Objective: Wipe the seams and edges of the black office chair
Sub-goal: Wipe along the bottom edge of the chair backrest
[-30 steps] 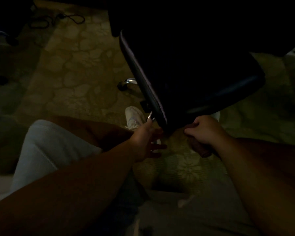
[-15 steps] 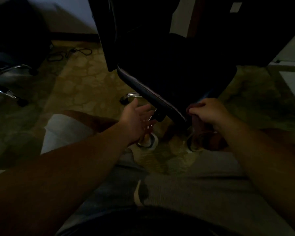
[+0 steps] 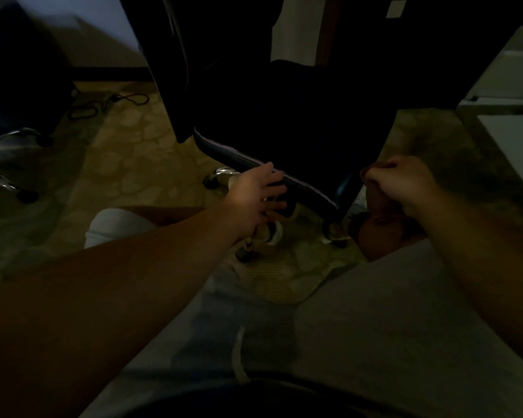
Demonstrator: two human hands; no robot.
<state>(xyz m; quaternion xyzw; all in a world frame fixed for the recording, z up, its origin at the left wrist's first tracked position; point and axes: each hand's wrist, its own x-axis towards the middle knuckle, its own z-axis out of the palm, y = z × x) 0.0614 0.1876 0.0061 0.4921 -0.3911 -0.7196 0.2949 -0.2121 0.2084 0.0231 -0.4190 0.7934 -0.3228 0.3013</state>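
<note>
The scene is very dim; the black office chair (image 3: 284, 122) is standing directly ahead of the seated person, its seat tilting toward the camera with the near edge running diagonally between the two hands. The left hand (image 3: 254, 200) is reaching to that edge, fingers (image 3: 271, 179) spread and fairly straight, touching or lying just against the seat's rim; whether anything is being held in it cannot be told. The right hand (image 3: 402, 182) is sitting at the seat's near corner with fingers curled into a fist; whether it is clasping a cloth or the chair itself cannot be told. A chrome base leg (image 3: 224, 171) is showing below the seat; the patterned carpet (image 3: 127, 176) is lying beneath; a cable (image 3: 109, 104) is trailing at far left.
</note>
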